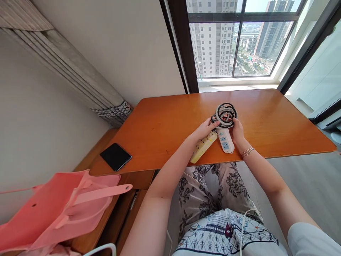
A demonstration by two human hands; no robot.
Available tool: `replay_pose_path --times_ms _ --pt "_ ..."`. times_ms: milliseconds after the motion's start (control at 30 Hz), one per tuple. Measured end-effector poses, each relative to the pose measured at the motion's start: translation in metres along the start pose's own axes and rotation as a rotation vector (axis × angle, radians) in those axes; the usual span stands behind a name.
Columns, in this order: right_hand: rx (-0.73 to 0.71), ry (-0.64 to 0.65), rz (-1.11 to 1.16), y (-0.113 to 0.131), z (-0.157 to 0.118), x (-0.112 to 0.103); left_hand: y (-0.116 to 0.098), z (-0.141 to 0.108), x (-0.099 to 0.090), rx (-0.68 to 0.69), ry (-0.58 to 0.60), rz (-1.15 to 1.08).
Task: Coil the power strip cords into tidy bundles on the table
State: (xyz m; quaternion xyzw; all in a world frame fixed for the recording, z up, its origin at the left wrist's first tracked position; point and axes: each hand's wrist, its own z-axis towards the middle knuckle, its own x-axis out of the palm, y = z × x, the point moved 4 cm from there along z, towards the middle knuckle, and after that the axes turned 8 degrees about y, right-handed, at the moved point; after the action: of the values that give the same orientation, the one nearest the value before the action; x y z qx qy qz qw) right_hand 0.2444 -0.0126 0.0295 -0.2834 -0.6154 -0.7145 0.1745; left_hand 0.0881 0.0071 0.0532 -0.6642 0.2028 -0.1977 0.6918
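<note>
A bundle of coiled black and white cables (226, 114) rests near the middle of the wooden table, between my two hands. My left hand (208, 127) grips the bundle's left side, thumb laid across it. On the right side, my right hand (237, 130) closes its fingers around the bundle's edge. Just below the coils lies a white power strip (226, 140) with blue-framed sockets, beside my right hand. A yellowish power strip (204, 146) lies slanted under my left wrist, partly hidden by it.
The orange-brown wooden table (165, 117) spans the view. A black tablet or phone (115, 156) lies at its left end. A pink bag (61, 206) stands at the lower left, beside drawers (133, 213). Behind the table is a window (239, 46).
</note>
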Motion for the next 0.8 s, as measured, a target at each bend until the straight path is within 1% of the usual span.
replay_pose_path --times_ms 67,100,200,267,333,400,500,567,667,800 --pt "-0.005 0.001 -0.002 -0.001 -0.001 0.000 0.000 -0.001 0.002 0.006 0.028 -0.095" --pt "-0.002 0.001 -0.002 -0.001 -0.001 0.000 0.001 -0.003 0.002 -0.016 0.037 -0.151" --pt "0.012 -0.010 -0.021 -0.003 -0.001 -0.002 0.005 -0.006 0.001 -0.117 0.075 -0.307" --pt "0.021 -0.028 -0.038 -0.004 -0.001 -0.003 0.008 -0.007 -0.002 -0.171 0.097 -0.344" --pt "0.017 -0.044 -0.058 -0.003 -0.001 -0.003 0.010 -0.007 -0.009 -0.197 0.091 -0.318" --pt "-0.018 -0.059 -0.106 0.000 -0.003 -0.004 0.012 -0.008 -0.018 -0.220 0.089 -0.259" --pt "-0.082 -0.070 -0.195 0.006 -0.005 -0.005 0.016 -0.008 -0.030 -0.243 0.168 -0.195" --pt "-0.098 -0.064 -0.218 0.007 -0.007 -0.004 0.019 -0.008 -0.035 -0.213 0.227 -0.188" --pt "-0.094 -0.054 -0.196 0.005 -0.007 -0.004 0.022 -0.005 -0.036 -0.138 0.256 -0.127" --pt "-0.044 -0.059 -0.140 -0.001 -0.006 -0.006 0.024 0.000 -0.028 -0.057 0.278 0.066"
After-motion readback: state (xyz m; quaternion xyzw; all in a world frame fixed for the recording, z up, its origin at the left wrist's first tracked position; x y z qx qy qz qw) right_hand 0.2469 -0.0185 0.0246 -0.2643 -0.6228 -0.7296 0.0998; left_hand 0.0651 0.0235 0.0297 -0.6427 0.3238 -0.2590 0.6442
